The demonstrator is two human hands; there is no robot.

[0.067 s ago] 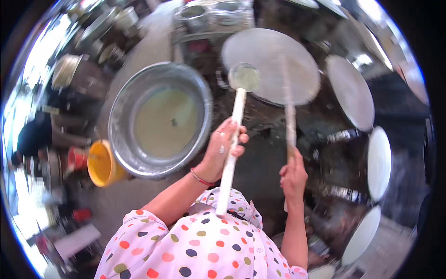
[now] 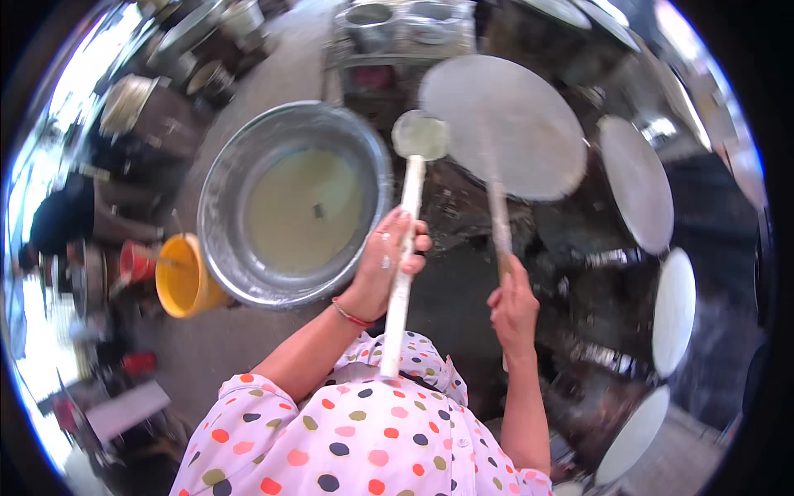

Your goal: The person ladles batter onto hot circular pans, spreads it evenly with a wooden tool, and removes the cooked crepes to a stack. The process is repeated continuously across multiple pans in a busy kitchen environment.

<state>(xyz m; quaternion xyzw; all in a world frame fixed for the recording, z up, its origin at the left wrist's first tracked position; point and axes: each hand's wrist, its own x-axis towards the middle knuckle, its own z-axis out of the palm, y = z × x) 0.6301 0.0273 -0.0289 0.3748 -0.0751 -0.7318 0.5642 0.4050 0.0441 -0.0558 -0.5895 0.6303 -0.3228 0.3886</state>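
Note:
My left hand grips the white handle of a ladle, whose round cup holding pale liquid is raised between a wide steel basin and a large round, flat plate. Pale batter-like liquid lies in the basin. My right hand is wrapped round a long flat stick; its far end, blurred by motion, reaches over the plate.
More tilted round plates curve along the right side. Metal pots stand at the top. A yellow bucket and red container are left of the basin. A person in dark clothes is at far left.
Both tools have moved slightly left relative to the basin and the large plate, the stick's far end most. The whole scene has shifted a little rightward in the view.

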